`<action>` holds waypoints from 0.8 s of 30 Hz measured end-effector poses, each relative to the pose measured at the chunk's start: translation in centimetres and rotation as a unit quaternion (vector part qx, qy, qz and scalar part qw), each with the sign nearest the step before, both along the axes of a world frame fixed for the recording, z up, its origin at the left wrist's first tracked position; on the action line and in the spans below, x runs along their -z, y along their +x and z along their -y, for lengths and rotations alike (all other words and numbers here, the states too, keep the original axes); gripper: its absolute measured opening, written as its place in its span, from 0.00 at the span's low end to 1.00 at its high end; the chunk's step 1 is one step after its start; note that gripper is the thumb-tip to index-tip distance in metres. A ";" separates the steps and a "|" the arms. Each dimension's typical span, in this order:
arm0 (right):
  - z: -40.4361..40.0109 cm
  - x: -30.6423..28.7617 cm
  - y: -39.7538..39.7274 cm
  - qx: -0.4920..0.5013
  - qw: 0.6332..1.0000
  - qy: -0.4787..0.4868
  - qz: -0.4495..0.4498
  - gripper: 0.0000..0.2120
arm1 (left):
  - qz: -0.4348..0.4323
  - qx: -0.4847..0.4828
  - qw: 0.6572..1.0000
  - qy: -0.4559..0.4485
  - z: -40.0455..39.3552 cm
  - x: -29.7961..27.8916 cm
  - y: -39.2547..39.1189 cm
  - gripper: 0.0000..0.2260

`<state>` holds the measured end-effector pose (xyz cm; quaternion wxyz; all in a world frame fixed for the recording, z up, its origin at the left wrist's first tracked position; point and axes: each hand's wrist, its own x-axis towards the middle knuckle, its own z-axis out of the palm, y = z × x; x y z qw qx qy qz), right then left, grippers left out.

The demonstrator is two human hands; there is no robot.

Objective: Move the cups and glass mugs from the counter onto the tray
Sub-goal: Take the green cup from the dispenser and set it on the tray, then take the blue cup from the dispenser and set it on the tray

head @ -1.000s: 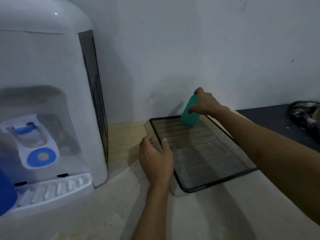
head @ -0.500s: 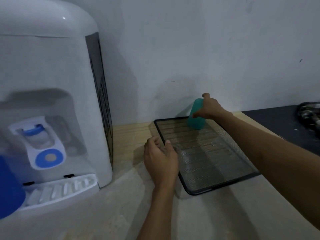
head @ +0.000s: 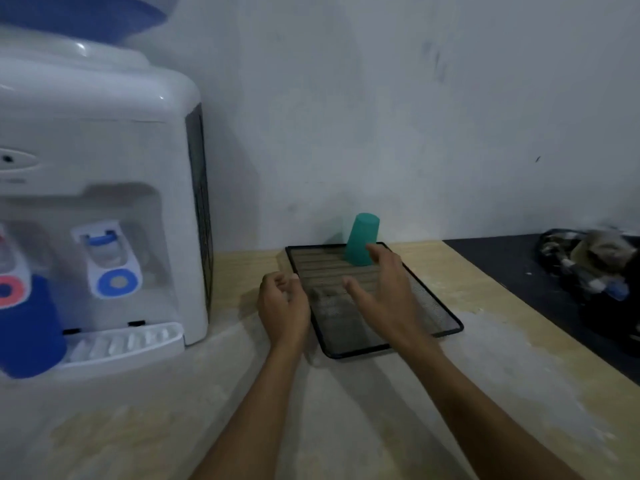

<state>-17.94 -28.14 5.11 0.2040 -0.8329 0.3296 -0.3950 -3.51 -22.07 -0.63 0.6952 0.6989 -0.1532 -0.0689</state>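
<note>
A teal cup stands upside down at the far end of the black mesh tray on the counter. My right hand hovers open over the tray's middle, just in front of the cup and apart from it. Beside the tray's left rim, my left hand has its fingers curled and touching that edge, with nothing in it. A blue cup sits at the far left under the dispenser's taps.
A white water dispenser fills the left side, its drip tray jutting forward. A dark surface at the right carries a blurred heap of objects. A wall runs close behind the tray.
My right hand let go of the teal cup, which now stands on the tray, and pulled back toward me. The left hand's fingers curled at the tray edge. The view tilted up.
</note>
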 end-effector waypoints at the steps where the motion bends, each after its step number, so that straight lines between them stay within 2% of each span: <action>1: -1.1 0.5 -0.6 -0.010 1.000 -0.012 0.003 0.32 | -0.005 0.006 1.000 0.001 -0.4 -0.2 -0.2 0.11; 7: -5.5 2.7 -1.7 -0.065 0.995 -0.033 0.061 0.22 | 0.039 0.042 0.998 -0.024 -5.4 -0.4 -2.2 0.10; 11: -7.8 3.1 0.5 -0.111 0.986 -0.048 0.118 0.19 | 0.194 -0.026 0.978 -0.071 -10.5 -0.7 -2.3 0.07; 14: -10.2 3.2 3.3 -0.147 0.977 -0.040 0.152 0.17 | 0.297 -0.064 0.952 -0.045 -14.2 -1.1 -0.9 0.06; 17: -13.0 3.6 6.5 -0.179 0.968 -0.040 0.170 0.16 | 0.359 -0.112 0.926 -0.014 -17.7 -0.8 0.8 0.03; 20: -15.7 4.2 9.2 -0.203 0.961 -0.027 0.184 0.15 | 0.362 -0.179 0.915 0.005 -20.4 -0.3 1.8 0.02; 24: -17.1 5.3 10.3 -0.244 0.953 -0.039 0.172 0.13 | 0.324 -0.269 0.907 -0.026 -22.0 -0.6 2.7 0.02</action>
